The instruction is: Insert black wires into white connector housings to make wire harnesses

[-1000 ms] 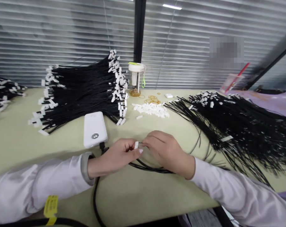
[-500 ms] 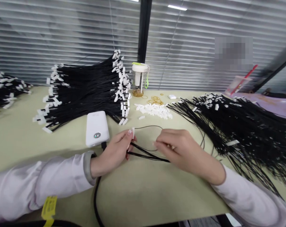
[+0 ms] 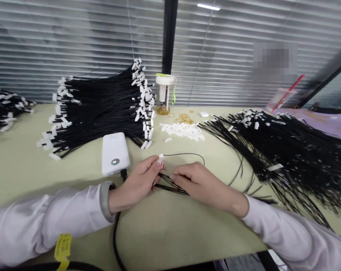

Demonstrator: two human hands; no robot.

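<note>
- Head view: we have our left hand (image 3: pixel 136 182) pinched shut, thumb against forefinger, on a small white cap (image 3: pixel 160 157) fitted to the end of a thin black cord (image 3: pixel 187 154). The cord loops away to the right over the table (image 3: pixel 187 233).
- Our right hand (image 3: pixel 201 182) is curled, its fingertips closed on a few loose strands (image 3: pixel 168 183) lying between both hands.
- Done, as we judge it: the big capped bundle (image 3: pixel 102 109) at the left, behind the power bank (image 3: pixel 114 152), shows white ends throughout.
- Left, as we judge it: the right-hand pile (image 3: pixel 294 150) looks mostly bare-ended, and a heap of spare caps (image 3: pixel 183 130) lies between the two piles.
- Roughly half the cords in view seem finished.
</note>
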